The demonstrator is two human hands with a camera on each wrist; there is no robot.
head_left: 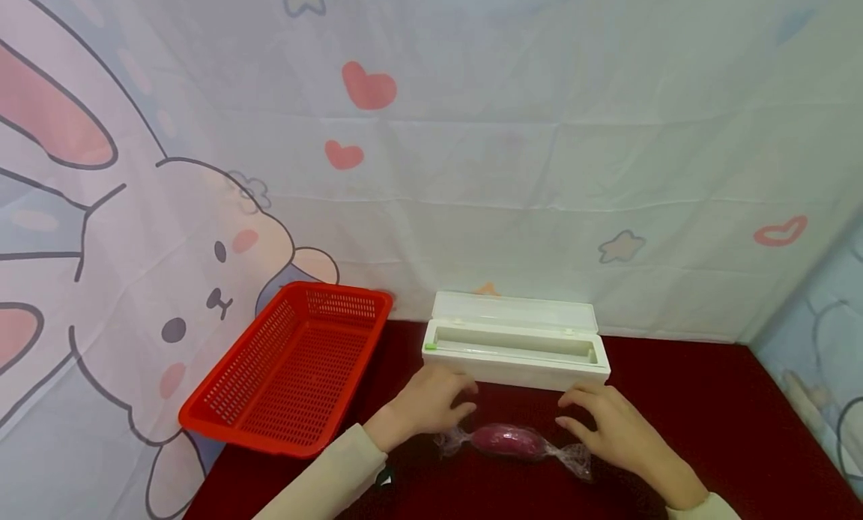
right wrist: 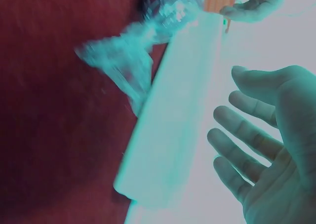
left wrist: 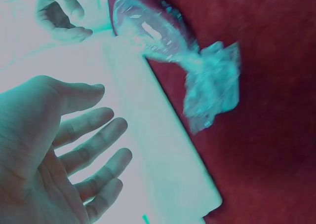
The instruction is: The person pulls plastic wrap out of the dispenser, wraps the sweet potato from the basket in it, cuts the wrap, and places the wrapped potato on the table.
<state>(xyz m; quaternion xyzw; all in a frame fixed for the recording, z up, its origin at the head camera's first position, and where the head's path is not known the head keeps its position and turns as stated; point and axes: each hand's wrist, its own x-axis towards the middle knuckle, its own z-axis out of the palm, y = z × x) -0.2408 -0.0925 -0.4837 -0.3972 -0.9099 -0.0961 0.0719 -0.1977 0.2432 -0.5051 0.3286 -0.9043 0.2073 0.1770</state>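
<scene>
A purplish-red oblong item lies on the dark red table, wrapped in clear plastic film with both ends twisted. Behind it stands a long white cling film box, its lid raised against the back and a green piece at its left end. My left hand hovers by the left twisted end, fingers loosely bent and holding nothing. On the other side, my right hand is near the right twisted end, also with nothing in its fingers. Both wrist views show the fingers spread beside the box.
To the left, a red perforated plastic basket sits at an angle on the table. A printed cloth with hearts, stars and a rabbit hangs behind. Under my left sleeve, a small dark and white thing is partly hidden.
</scene>
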